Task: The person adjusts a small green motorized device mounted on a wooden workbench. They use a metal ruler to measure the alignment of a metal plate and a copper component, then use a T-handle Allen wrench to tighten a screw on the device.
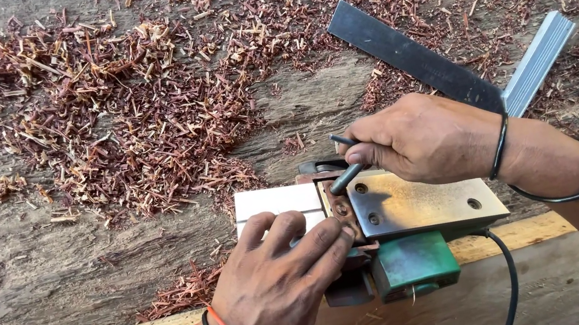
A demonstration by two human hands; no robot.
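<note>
An electric planer (pixel 391 227) lies upside down on the wooden desk (pixel 54 274), its metal sole plates facing up and its green body toward the person. The right hand (pixel 424 138) is closed around a dark L-shaped key (pixel 346 169), whose tip sits at the blade drum (pixel 341 208) between the two plates. The left hand (pixel 281 282) rests with fingers spread and pressed flat on the pale front plate (pixel 276 202), steadying the tool (it grips nothing).

Judging by this, work on the blade clamp is midway: the key is engaged, and no loose screws or blade lie beside the planer. A dark flat blade (pixel 411 56) and a silver aluminium bar (pixel 538 60) lie well apart on the desk, amid reddish wood shavings (pixel 122 119). No container is visible.
</note>
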